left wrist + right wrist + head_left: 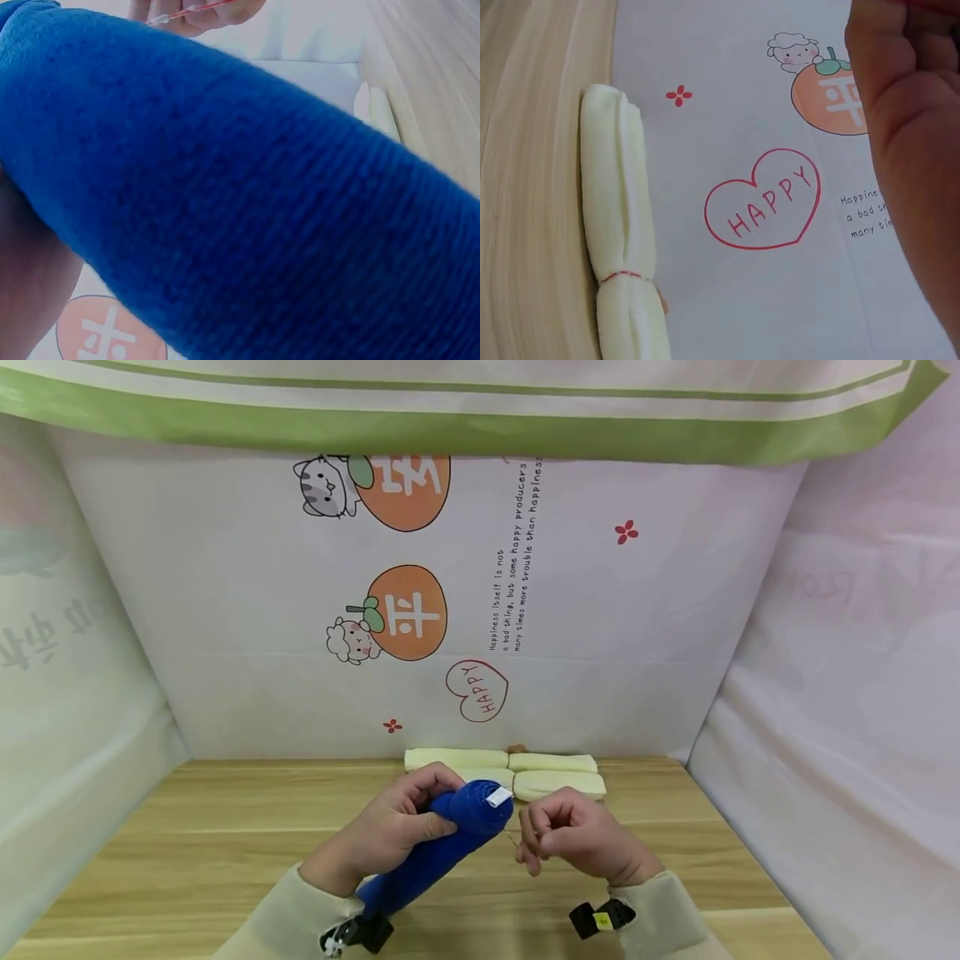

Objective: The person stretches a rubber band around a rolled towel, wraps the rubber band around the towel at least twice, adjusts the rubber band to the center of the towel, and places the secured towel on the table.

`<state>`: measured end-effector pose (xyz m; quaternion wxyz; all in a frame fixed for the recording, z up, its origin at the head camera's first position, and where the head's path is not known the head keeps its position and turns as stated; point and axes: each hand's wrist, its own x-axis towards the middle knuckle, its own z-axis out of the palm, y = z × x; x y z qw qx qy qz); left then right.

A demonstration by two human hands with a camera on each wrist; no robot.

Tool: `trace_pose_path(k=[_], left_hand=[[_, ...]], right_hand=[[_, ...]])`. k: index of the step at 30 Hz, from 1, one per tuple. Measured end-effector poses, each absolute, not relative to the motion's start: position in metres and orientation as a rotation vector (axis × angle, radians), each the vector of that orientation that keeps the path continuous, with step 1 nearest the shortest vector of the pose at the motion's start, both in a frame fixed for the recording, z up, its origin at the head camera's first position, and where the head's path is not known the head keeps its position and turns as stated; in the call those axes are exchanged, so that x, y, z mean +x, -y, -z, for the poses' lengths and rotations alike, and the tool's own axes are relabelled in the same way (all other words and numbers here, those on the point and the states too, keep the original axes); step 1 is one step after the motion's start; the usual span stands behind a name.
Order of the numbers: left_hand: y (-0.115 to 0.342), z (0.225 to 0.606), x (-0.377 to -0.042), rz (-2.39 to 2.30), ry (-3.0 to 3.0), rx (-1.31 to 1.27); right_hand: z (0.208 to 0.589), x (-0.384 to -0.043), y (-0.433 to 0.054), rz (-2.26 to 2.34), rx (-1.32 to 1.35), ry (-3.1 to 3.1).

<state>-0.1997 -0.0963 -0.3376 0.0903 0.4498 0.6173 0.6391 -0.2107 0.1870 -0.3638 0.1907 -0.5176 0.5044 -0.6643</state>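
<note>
My left hand (390, 827) grips a tightly rolled blue towel (431, 870) near its upper end, thumb across the front and fingers behind. A small white label (498, 797) sticks out of that end. The roll slants down toward the left wrist and fills most of the left wrist view. Just right of the towel's end, my right hand (573, 835) has curled fingers and pinches a thin red string (196, 8), which shows across the fingers in the left wrist view. Part of the right hand is cut off in the right wrist view.
Pale yellow rolled towels (558, 783), bound at the middle with thin red string (621, 275), lie at the back of the wooden table (262, 827). Behind them stands a white printed backdrop (570, 610). White sheets hang at both sides, and a green-edged cloth (480, 431) hangs overhead.
</note>
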Motion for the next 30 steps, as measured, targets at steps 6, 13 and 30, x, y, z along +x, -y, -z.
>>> trace_pose_path(k=[6,13,30], left_hand=[[0.097,0.339,-0.202,-1.945,-1.787,1.291],[0.09,0.341,-0.202,-2.051,-1.675,1.267],[0.091,0.333,-0.2,-1.916,-2.291,1.509]], right_hand=[[0.356,-0.211,-0.177,1.909,-1.782,-1.045],[0.35,-0.196,-0.154,2.114,-1.827,-0.489],[0.342,-0.182,-0.14,2.578,-1.197,-0.776]])
